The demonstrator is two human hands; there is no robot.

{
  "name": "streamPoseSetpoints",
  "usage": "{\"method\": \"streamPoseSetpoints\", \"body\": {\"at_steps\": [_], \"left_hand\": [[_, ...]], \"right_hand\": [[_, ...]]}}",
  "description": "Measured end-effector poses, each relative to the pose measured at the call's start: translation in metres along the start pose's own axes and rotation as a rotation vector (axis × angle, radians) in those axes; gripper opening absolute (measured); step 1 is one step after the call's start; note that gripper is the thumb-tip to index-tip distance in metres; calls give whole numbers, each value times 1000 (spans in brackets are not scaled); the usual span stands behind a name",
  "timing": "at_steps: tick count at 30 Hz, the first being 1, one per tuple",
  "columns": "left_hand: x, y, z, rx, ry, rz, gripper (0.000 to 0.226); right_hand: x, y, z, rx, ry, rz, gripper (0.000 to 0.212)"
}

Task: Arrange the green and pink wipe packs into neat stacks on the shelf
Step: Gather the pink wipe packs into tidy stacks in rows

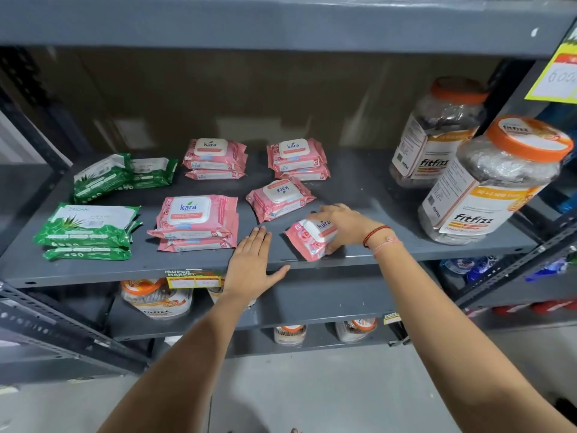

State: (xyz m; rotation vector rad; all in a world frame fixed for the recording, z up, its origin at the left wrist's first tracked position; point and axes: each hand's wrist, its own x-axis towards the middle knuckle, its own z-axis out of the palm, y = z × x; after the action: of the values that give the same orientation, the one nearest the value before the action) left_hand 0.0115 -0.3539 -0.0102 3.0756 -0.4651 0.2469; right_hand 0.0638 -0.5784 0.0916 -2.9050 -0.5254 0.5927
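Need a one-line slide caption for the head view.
Right hand grasps a loose pink wipe pack at the shelf front; left hand rests flat beside it.

Pink rose-print wipe packs (196, 218), green leaf-print packs (89, 228), grey shelf (374, 195), orange-lidded jars (487, 182)

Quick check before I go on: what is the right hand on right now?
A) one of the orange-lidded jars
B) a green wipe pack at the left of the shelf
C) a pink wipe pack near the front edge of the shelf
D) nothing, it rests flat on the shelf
C. The right hand is curled over a single tilted pink wipe pack near the shelf's front edge; the left hand lies flat, holding nothing.
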Motion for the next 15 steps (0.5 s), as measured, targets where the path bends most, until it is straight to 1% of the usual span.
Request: {"method": "streamPoseSetpoints", "body": {"at_steps": [3,6,11,15], "left_hand": [[1,0,-1,-7,-5,-7,89],[0,0,-1,-17,-6,-12,88],[1,1,-1,-24,3,-21,90],[1,0,-1,-22,12,-15,90]], "right_hand": [[7,-5,5,-43,122,50,86],[14,-15,8,-78,176,102,88],[21,-28,6,-159,144,77,90],[20,-26,4,-131,120,64,92]]}}
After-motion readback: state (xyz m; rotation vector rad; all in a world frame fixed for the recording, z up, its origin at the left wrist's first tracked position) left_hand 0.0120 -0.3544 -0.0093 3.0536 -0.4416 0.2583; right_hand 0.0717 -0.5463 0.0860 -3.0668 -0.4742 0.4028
